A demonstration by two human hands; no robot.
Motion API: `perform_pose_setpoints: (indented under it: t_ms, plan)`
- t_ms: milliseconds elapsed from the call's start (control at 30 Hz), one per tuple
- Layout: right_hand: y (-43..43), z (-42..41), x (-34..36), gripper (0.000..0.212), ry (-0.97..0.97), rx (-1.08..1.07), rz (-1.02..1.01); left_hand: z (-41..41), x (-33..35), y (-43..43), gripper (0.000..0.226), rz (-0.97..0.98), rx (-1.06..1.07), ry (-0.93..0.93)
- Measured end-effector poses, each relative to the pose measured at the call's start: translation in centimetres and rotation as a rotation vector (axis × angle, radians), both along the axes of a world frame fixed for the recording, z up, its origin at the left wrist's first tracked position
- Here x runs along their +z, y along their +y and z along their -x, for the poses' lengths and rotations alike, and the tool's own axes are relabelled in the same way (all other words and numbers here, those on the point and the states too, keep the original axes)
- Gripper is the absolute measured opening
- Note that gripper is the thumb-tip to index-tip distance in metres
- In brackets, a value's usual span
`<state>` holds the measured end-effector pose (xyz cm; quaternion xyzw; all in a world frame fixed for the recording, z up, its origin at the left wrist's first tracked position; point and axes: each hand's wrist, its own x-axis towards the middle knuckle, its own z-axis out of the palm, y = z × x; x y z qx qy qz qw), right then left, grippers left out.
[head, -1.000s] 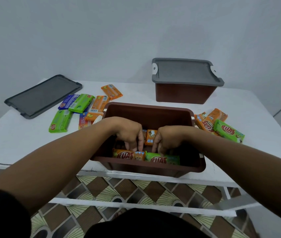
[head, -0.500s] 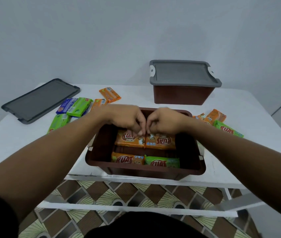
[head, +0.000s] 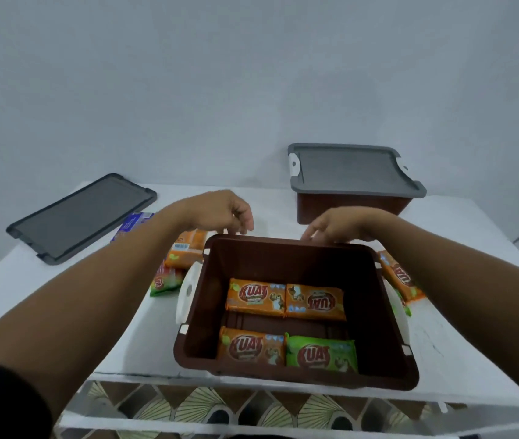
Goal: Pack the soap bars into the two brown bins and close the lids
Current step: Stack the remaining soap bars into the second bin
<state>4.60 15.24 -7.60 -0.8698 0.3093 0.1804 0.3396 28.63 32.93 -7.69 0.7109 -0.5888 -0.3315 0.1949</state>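
Over the open bin's far rim, left hand and right hand hang slack, apparently empty.

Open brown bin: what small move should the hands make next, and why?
Probably reach for the loose bars beside the open bin. The left hand and right hand hover empty above its far rim, and it holds only four bars, with room left.

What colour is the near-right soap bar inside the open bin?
The soap bar is green; head view.
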Motion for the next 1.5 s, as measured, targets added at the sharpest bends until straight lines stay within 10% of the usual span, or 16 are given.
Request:
perform_pose_setpoints:
  t_ms: [767,1167,1500]
  plan:
    - [-4.2,-3.4,-7.0,0.019,0.146,0.391,0.375,-2.6,-5.4,-2.4,0.039,-0.417,-0.554,-0.489]
    - [-3.3,-4.1,-5.1,0.077,-0.061,0.213,0.326,-4.6,-6.3,-3.8,0.024,-0.223,-0.241,-0.124]
    - [-1.5,-4.8,-2.1,0.058,-0.321,0.047,0.128,-4.5,-3.7,-2.8,0.018,-0.042,-0.032,0.126]
